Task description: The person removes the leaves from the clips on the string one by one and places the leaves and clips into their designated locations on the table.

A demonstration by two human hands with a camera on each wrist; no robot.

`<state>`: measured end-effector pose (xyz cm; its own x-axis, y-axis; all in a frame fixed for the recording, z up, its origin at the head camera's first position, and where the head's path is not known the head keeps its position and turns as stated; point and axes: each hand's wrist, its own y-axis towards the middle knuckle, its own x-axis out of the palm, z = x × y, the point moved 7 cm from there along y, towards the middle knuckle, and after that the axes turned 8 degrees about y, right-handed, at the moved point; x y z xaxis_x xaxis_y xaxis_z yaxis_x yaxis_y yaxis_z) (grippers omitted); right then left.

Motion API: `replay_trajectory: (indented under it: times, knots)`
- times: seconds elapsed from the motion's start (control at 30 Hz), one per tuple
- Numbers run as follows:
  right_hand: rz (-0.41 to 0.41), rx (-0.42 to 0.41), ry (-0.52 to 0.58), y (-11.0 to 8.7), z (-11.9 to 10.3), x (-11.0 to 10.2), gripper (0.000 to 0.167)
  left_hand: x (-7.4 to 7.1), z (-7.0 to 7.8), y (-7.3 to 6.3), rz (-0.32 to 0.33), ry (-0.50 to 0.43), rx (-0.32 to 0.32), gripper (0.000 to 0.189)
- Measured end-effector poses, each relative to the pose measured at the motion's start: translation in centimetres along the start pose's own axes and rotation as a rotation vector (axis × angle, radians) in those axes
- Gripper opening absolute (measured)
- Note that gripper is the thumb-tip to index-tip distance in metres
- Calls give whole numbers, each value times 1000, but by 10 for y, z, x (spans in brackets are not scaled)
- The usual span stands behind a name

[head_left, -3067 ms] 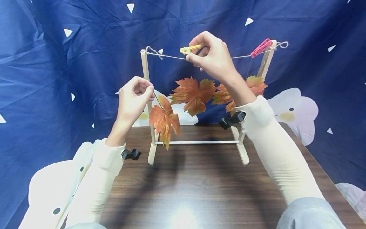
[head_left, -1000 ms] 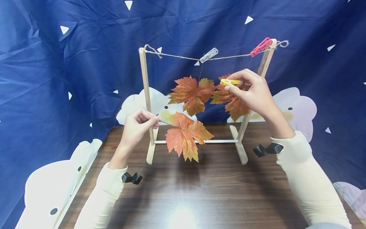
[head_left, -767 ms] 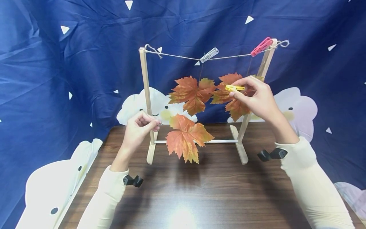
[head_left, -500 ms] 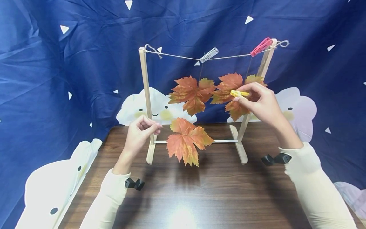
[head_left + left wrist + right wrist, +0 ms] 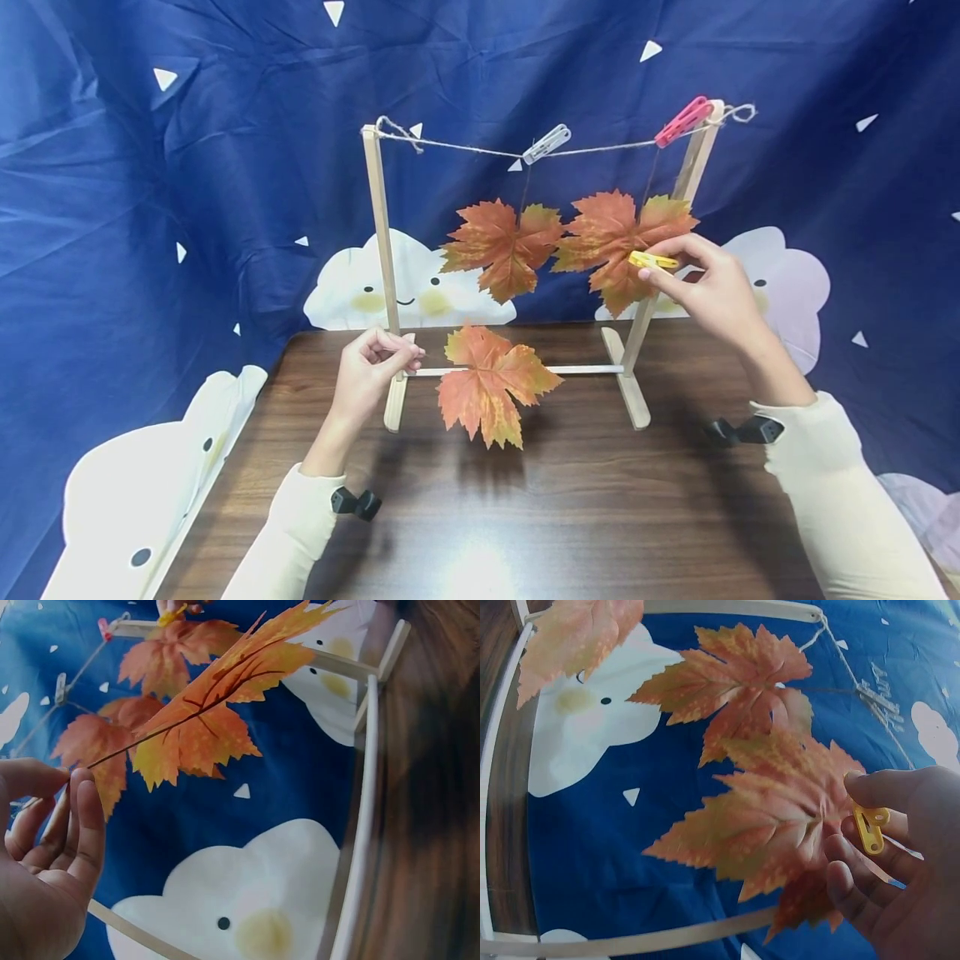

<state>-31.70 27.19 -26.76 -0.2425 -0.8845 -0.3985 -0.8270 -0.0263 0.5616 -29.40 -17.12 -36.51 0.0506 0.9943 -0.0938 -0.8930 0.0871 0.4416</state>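
Observation:
My left hand (image 5: 367, 371) pinches the thin stem of an orange maple leaf (image 5: 491, 387) between thumb and forefinger. In the left wrist view the stem runs from the fingertips to the leaf (image 5: 217, 712), which tilts up and to the right. A yellow clothespin (image 5: 652, 261) is pinched in my right hand (image 5: 716, 287), in front of the right hanging leaf (image 5: 618, 237). Whether the hand touches that leaf cannot be told. A second leaf (image 5: 506, 250) hangs from the twine (image 5: 465, 148) by a grey clothespin (image 5: 547, 144); a pink clothespin (image 5: 682, 122) holds the right one.
The twine is tied between the posts of a wooden frame (image 5: 381, 225), with a white rod (image 5: 588, 369) low between its feet. The frame stands near the back of a brown table (image 5: 562, 500). A blue cloth (image 5: 225, 167) with cloud shapes hangs behind.
Earlier my right hand was up at the twine with the yellow clothespin; it has come down and right, still holding it. My left hand and its leaf have moved lower.

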Motion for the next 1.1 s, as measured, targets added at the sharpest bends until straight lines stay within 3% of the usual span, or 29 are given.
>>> replay_trajectory:
  times: [0.33, 0.57, 0.7, 0.93, 1.1]
  knots:
    - [66, 65, -18, -16, 30, -17, 26, -7, -23, -19, 27, -14, -46, 10]
    - [82, 142, 81, -32, 62, -29, 25, -8, -40, -28, 26, -32, -89, 11]
    - [87, 183, 68, -39, 83, -33, 20, -5, -51, -34, 21, -70, -117, 17]
    - [47, 214, 81, -51, 116, -32, 22, 1, -69, -42, 8, -80, -142, 15]
    - [1, 248, 31, -58, 138, -28, 30, 4, -83, -46, -11, -81, -151, 19]
